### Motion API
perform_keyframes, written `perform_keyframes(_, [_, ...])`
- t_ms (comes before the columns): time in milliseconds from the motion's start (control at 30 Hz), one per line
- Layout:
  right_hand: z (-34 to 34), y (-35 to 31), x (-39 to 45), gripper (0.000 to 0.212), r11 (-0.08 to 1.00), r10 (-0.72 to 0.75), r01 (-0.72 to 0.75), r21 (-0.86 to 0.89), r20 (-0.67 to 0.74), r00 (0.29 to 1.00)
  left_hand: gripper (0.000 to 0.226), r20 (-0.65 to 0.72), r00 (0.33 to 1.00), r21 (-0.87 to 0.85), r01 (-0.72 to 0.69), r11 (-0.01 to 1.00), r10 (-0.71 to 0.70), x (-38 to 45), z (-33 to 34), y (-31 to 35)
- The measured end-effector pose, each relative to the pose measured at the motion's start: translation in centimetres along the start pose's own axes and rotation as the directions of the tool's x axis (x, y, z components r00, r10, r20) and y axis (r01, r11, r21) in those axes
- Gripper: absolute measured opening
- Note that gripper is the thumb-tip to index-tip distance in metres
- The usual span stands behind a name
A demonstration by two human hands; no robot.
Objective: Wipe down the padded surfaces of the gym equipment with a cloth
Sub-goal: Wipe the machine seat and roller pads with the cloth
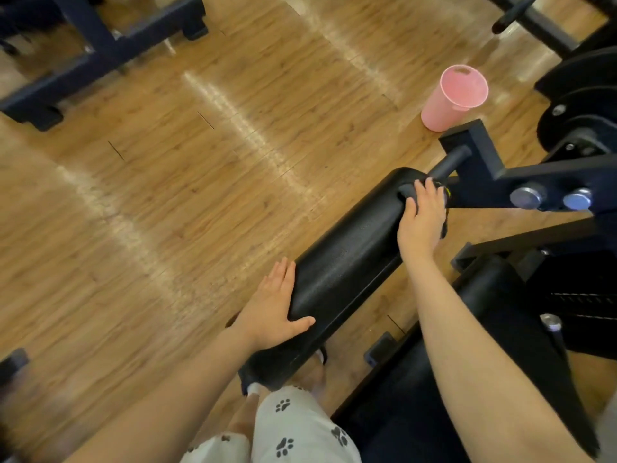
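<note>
Item: black padded roller (347,259), taken as landmark. At its near end, the roller is being steadied by the left hand (275,304), fingers straight and flat on the pad. At its far end, a dark cloth (442,208) is being pressed against the pad under the right hand (422,217), fingers curled over it. The end-wiping step is judged under way; next, a sweep along the roller's length is being called for. Beyond the roller, a pink cup (450,98) is standing on the wooden floor (167,162).

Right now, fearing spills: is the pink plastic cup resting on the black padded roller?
No, the pink plastic cup stands on the wooden floor.
</note>
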State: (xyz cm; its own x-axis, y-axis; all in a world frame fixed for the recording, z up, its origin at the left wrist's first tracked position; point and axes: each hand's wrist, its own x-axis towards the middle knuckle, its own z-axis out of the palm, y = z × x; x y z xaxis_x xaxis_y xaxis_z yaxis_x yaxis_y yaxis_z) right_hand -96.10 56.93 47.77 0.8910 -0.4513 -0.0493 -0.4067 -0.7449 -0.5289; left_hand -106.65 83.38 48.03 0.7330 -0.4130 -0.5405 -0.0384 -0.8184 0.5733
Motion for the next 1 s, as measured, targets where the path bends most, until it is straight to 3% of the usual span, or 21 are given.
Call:
perform_keyframes(100, [1.6, -0.7, -5.2, 0.04, 0.991, -0.121, 0.124, -0.046, 0.074, 0.99, 0.097, -0.17, 0.985, 0.144, 0.009, 0.99, 0.016, -1.9, 1.7, 2.0])
perform_keyframes(200, [1.6, 0.0, -7.2, 0.039, 0.963, -0.242, 0.259, -0.075, 0.182, 0.953, 0.114, -0.16, 0.986, 0.252, 0.094, 0.963, -0.054, -2.4, 3.3, 2.7])
perform_keyframes(300, [-0.6, 1.7, -4.1, 0.04, 0.872, -0.427, 0.477, -0.109, 0.308, 0.851, 0.117, -0.162, 0.983, 0.26, 0.129, 0.957, -0.089, -1.8, 3.5, 2.5])
perform_keyframes(367, [-1.8, 2.5, -1.2, 0.041, 0.899, -0.383, 0.429, -0.095, 0.305, 0.872, 0.116, -0.169, 0.983, 0.247, 0.115, 0.962, -0.074, -1.8, 3.4, 2.5])
perform_keyframes(533, [-1.2, 0.7, 0.9, 0.039, 0.986, -0.133, 0.147, -0.077, 0.162, 0.978, 0.118, -0.098, 0.995, 0.159, 0.031, 0.987, -0.015, -1.4, 2.4, 1.0])
perform_keyframes(633, [0.5, -1.4, -3.0, 0.038, 0.951, -0.22, 0.252, -0.179, 0.18, 0.959, 0.121, 0.065, 0.998, -0.044, -0.008, 0.999, 0.011, 0.0, 0.5, -0.9])
perform_keyframes(733, [2.0, -2.9, -10.3, 0.038, 0.84, -0.44, 0.508, -0.19, 0.306, 0.844, 0.122, 0.152, 0.988, -0.157, 0.0, 0.988, 0.024, 1.0, -0.3, -1.9])
perform_keyframes(833, [1.4, -1.6, -13.1, 0.045, 0.63, -0.638, 0.766, -0.126, 0.477, 0.604, 0.122, 0.11, 0.993, -0.13, -0.016, 0.991, 0.031, 1.0, -0.1, -2.0])
perform_keyframes(867, [0.9, -0.9, -12.1, 0.045, 0.575, -0.665, 0.809, -0.117, 0.51, 0.546, 0.12, 0.087, 0.995, -0.104, -0.028, 0.994, 0.038, 0.6, 0.0, -1.8])
perform_keyframes(900, [0.4, -0.4, -10.8, 0.042, 0.565, -0.665, 0.817, -0.117, 0.522, 0.534, 0.117, 0.055, 0.997, -0.069, -0.042, 0.997, 0.046, -0.1, 0.1, -1.6])
perform_keyframes(933, [0.0, -0.2, -9.5, 0.039, 0.602, -0.645, 0.789, -0.126, 0.505, 0.573, 0.112, 0.007, 0.998, -0.026, -0.055, 0.998, 0.056, -0.9, 0.2, -1.5])
perform_keyframes(1000, [-0.4, -0.2, -7.1, 0.037, 0.748, -0.538, 0.646, -0.149, 0.434, 0.723, 0.103, -0.116, 0.992, 0.035, -0.049, 0.998, 0.053, -3.0, 0.8, -1.5])
